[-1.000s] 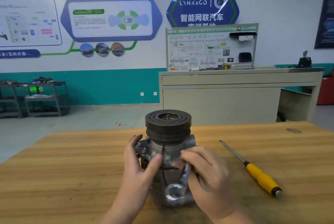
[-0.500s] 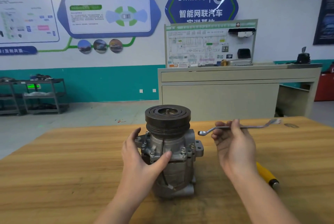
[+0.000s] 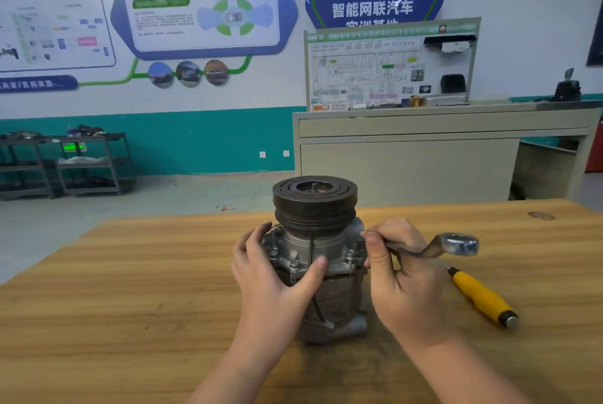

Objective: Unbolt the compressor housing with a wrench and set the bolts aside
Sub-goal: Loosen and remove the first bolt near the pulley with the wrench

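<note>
Compressor (image 3: 315,260) stands upright at centre frame on the wooden table (image 3: 130,289), dark pulley (image 3: 315,199) on top, housing bolts (image 3: 293,264) ringed round the flange just below it. Left hand (image 3: 274,276) wraps the body from the left side, thumb across the front, fingers round the back, bracing it. Right hand (image 3: 404,276), right of centre, has fingers and thumb pinched round the shank of the wrench (image 3: 456,244); free ring end sticks out to the right, near end is hidden behind the fingers against the flange, so can't tell if it's seated on a bolt yet. Yellow-handled screwdriver (image 3: 481,297) lies on the table, lower right, beside the right wrist.

Step in hand, judged: seating the wrench on a right-side flange bolt. To do well: drop the ring fully over the head before pulling, keep the left hand's hold firm so the body doesn't spin or tip, swing in short arcs since the pulley overhangs. No loose bolts seen on the table yet.
</note>
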A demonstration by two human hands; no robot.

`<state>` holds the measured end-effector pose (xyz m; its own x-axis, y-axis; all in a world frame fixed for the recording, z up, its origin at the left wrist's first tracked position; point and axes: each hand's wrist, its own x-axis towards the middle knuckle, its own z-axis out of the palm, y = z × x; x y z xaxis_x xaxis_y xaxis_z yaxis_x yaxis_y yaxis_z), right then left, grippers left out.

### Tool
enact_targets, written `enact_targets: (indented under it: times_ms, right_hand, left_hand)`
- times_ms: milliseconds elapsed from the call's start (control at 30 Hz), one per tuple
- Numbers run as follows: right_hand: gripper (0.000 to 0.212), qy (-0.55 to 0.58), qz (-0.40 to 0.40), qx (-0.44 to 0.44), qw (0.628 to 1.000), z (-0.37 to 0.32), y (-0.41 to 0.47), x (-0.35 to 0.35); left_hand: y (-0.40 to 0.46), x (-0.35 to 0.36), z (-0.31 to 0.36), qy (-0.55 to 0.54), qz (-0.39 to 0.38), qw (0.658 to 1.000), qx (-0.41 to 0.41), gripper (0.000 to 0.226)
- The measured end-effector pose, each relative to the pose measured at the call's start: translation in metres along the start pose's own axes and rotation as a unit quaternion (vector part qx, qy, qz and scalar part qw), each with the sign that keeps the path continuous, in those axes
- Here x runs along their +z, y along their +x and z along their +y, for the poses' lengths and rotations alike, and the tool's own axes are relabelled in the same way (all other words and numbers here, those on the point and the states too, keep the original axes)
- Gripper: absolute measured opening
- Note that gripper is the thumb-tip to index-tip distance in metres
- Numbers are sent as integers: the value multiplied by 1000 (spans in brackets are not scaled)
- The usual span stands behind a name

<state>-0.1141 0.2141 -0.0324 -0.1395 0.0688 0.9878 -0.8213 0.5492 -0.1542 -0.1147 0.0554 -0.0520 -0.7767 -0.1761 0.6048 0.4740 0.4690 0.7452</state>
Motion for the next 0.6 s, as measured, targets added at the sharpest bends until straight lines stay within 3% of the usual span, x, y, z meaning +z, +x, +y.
enact_targets:
  times_ms: [100, 200, 267, 333, 367, 400, 433, 467, 600]
  right_hand:
    - [23, 54, 14, 8, 998, 1, -10, 7]
    - [15, 157, 161, 171, 959, 5, -4, 15]
    - [20, 211, 234, 361, 878, 17, 7, 15]
    - [24, 332, 224, 529, 749, 33, 17, 8]
    - [25, 389, 220, 569, 690, 38, 20, 2]
    - [27, 424, 227, 578, 659, 40, 23, -2]
    - [28, 437, 238, 562, 660, 40, 25, -5]
    - [28, 433, 243, 532, 686, 36, 27, -7]
    - [21, 253, 176, 336, 890, 13, 23, -5]
  left_hand:
    - [0, 0, 0, -17, -3, 1000, -6, 86]
    - [0, 0, 0, -28, -4, 1000, -11, 81]
    - [0, 0, 0, -30, -8, 999, -11, 80]
    - [0, 0, -1, -30, -8, 999, -8, 80]
    - [1, 0, -1, -30, -8, 999, -8, 80]
    - [1, 0, -2, -30, -9, 999, -7, 81]
    - [1, 0, -2, -31, -11, 999, -7, 81]
    - [2, 0, -3, -33, -14, 999, -8, 81]
    - [2, 0, -4, -35, -25, 999, -11, 81]
